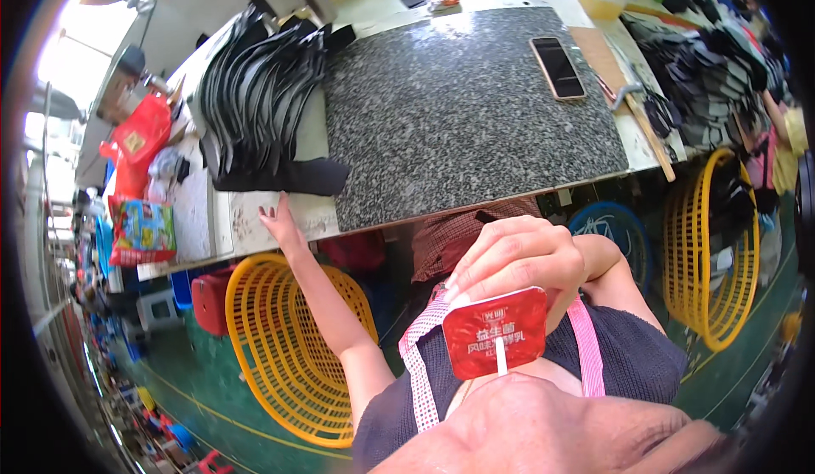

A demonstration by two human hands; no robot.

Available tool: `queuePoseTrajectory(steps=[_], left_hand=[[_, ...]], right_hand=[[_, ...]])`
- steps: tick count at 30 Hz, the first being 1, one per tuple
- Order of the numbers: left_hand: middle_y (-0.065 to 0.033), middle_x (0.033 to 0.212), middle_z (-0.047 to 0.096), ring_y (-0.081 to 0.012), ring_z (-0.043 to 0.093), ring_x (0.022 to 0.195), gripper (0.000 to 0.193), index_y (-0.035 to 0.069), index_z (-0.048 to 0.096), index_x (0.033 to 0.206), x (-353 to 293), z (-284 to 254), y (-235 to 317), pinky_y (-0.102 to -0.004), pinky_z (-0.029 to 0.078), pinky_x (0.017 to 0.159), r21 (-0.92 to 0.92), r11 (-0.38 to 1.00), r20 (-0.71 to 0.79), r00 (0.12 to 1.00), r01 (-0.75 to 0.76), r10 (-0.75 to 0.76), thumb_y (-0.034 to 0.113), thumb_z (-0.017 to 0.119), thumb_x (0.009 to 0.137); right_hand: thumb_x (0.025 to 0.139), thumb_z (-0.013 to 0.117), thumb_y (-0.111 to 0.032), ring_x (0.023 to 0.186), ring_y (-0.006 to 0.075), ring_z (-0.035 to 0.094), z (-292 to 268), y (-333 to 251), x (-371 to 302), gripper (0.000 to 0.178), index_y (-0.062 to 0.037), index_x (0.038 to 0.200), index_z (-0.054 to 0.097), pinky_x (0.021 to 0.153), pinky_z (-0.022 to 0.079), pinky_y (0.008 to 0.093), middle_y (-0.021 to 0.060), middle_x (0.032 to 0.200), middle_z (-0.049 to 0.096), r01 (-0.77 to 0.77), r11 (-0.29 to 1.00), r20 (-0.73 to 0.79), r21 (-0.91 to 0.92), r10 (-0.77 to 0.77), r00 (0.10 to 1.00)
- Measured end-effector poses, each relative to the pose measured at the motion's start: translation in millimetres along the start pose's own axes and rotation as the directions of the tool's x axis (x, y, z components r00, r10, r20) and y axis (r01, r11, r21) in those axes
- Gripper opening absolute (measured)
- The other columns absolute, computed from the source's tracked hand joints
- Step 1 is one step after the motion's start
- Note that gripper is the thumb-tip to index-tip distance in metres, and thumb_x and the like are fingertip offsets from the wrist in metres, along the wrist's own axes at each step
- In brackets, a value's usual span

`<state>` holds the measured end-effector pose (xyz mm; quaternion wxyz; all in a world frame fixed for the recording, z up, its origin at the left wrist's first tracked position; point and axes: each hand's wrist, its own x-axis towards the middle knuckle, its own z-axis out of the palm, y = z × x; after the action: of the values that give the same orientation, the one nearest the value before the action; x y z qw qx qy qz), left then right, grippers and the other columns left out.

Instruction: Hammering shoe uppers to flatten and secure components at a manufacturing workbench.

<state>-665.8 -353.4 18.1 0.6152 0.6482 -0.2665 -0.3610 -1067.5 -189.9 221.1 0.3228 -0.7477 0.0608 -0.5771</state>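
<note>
My right hand is closed around a yogurt cup with a square red lid, held close to my chest. A white straw sticks out through the lid. My left hand rests at the table's front edge with its fingers apart and nothing in them. Just beyond its fingertips lies the lowest of the dark cut pieces; whether they touch I cannot tell. Behind it, a fanned stack of dark, curved cut pieces spreads over the table's left part.
A speckled granite slab covers the table's middle, with a phone on it. Scissors and a wooden stick lie at right, near another dark pile. Yellow baskets stand below on both sides. Bags sit far left.
</note>
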Motion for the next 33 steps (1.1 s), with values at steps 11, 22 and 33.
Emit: queuePoseTrajectory(steps=[11,22,33], left_hand=[[-0.0013,0.083,0.067,-0.0046,0.045,0.055,0.054,-0.002,0.060,0.129,48,-13,-4,-0.0219,0.033,0.048,0.020,0.999,0.044,0.999,-0.027,0.026,0.005,0.082,0.080],[-0.0168,0.133,0.053,-0.0225,0.057,0.113,0.091,0.003,0.036,0.148,63,-5,14,-0.0326,0.049,0.090,-0.102,0.995,0.005,1.000,0.024,-0.023,0.006,0.088,0.073],[0.0064,0.060,0.045,-0.0025,0.033,0.045,0.035,0.015,0.062,0.080,88,-8,38,-0.0186,0.022,0.038,0.349,0.936,0.188,0.974,0.053,-0.126,0.034,0.091,0.074]], right_hand=[[0.074,0.084,-0.019,0.088,0.0292,0.072,8,-7,-10,0.045,0.0056,0.108,0.069,0.075,0.059,0.0372,0.0166,0.104,0.071,0.072,0.997,-0.074,-0.026,-0.074,0.995],[0.076,0.083,-0.018,0.087,0.0295,0.072,8,-9,-12,0.040,0.0053,0.105,0.069,0.074,0.059,0.0368,0.0162,0.103,0.071,0.083,0.996,-0.118,-0.009,-0.084,0.990],[0.072,0.086,-0.020,0.084,0.0292,0.070,-12,-28,-65,0.045,0.0047,0.106,0.069,0.073,0.059,0.0372,0.0157,0.102,0.071,0.038,0.990,-0.397,-0.138,-0.090,0.914]])
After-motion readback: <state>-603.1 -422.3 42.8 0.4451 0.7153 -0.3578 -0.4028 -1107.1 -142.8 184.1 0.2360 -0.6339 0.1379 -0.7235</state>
